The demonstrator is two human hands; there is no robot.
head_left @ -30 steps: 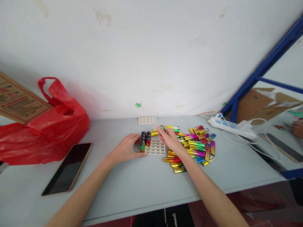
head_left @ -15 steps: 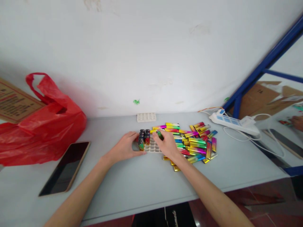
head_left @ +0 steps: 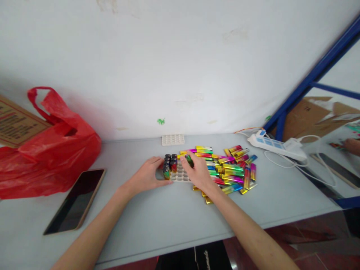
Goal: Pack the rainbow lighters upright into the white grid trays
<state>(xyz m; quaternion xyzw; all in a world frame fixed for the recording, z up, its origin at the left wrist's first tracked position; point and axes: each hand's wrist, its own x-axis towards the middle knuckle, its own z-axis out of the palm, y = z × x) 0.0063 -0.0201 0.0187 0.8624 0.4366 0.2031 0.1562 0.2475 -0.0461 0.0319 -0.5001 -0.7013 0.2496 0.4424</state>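
A pale tray (head_left: 182,175) with rows of small holes lies on the table. In its left part stand several dark-topped, shiny lighters (head_left: 167,167), upright and close together. My left hand (head_left: 150,173) is curved around the tray's left end, thumb along the front edge and fingers behind the lighters. Over the tray's right side, my right hand (head_left: 198,170) pinches one green lighter (head_left: 189,161) with a dark end. My fingers hide part of it, and I cannot tell whether it sits in a hole. Beside this hand spreads a loose pile of metallic multicoloured lighters (head_left: 230,169).
A second pale tray (head_left: 173,140) lies by the wall. On the left are a red plastic bag (head_left: 70,146), a cardboard box (head_left: 19,122) and a phone (head_left: 75,200). A power strip (head_left: 277,146) with cables lies right; another person's hand (head_left: 352,145) shows beyond the blue frame (head_left: 312,77).
The view has shifted very slightly. Both hands keep nearly the same place, the right one still holding the green lighter over the tray.
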